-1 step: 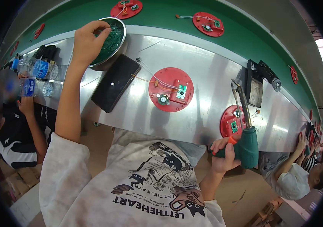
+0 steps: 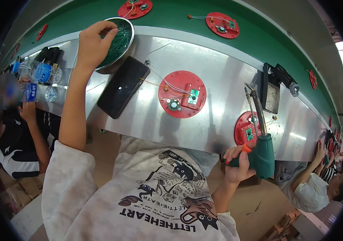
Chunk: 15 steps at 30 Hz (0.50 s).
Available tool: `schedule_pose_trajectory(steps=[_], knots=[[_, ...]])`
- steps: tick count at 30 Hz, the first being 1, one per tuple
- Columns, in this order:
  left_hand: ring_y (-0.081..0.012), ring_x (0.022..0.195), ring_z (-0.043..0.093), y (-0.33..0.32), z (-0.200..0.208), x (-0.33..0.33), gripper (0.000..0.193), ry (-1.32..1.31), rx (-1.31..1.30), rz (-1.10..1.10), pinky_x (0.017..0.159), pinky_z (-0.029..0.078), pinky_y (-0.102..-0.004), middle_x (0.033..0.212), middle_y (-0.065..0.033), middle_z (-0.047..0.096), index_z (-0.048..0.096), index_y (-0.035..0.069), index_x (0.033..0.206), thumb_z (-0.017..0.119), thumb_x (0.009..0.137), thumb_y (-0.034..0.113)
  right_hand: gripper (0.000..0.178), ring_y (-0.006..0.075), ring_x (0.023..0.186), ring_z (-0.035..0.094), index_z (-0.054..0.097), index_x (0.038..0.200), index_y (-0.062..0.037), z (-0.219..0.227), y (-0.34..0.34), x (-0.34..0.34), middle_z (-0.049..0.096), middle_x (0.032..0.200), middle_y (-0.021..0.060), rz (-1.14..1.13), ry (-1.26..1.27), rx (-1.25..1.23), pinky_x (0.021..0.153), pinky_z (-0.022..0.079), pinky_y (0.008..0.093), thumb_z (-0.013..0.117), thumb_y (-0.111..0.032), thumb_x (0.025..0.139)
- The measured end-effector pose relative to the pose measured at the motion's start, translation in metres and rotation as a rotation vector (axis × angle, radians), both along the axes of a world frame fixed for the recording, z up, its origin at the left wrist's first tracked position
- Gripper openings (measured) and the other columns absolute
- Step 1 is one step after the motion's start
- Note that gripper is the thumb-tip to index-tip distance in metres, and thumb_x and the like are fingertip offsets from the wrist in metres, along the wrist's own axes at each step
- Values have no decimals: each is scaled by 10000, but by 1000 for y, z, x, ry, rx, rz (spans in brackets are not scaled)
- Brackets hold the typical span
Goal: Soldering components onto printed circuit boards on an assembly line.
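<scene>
My left hand (image 2: pixel 94 45) is at the metal bowl (image 2: pixel 131 38), thumb and forefinger pinched together over a heap of thin green strands (image 2: pixel 120 43). Whatever the pinch holds is too small to make out. In my right hand (image 2: pixel 237 168) is a green soldering gun (image 2: pixel 264 157) with an orange trigger, its metal tip pointing up and away over the bench. A red round plate (image 2: pixel 173 82) with a circuit board, a small round part and loose wires lies between my hands. Another red plate (image 2: pixel 240 138) sits partly behind the soldering gun.
A black phone (image 2: pixel 122 89) lies beside the bowl on the metal bench (image 2: pixel 191 136). Beyond runs a green belt (image 2: pixel 175 16) carrying more red plates (image 2: pixel 222 25). A black tray (image 2: pixel 271 94) stands at right, plastic bottles (image 2: pixel 39 92) at left. People sit on both sides.
</scene>
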<state>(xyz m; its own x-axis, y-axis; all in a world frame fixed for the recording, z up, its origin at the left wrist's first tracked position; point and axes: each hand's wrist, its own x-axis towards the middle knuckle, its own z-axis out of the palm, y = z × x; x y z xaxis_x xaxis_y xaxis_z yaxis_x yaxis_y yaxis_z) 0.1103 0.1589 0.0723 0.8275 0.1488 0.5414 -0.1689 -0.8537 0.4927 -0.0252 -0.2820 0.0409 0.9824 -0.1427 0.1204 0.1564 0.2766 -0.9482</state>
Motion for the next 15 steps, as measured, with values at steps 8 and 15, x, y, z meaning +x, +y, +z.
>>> schedule_pose_trajectory(steps=[8, 15], knots=[[-253, 715, 649, -70, 13, -25, 115, -18, -20, -182, 668, 511, -339, 835, -130, 665, 648, -1, 954, 652, 881, 88, 341, 162, 512, 477, 484, 1211, 13, 0, 6, -6, 515, 657, 92, 65, -18, -103, 500, 449, 331, 559, -90, 895], [-279, 699, 614, -150, -24, -65, 138, 79, -82, -569, 615, 501, -370, 799, -106, 592, 621, 18, 917, 660, 784, 24, 283, 138, 557, 515, 531, 1168, 26, -8, 0, -19, 595, 731, 108, 267, -3, -387, 515, 418, 260, 578, -45, 898]])
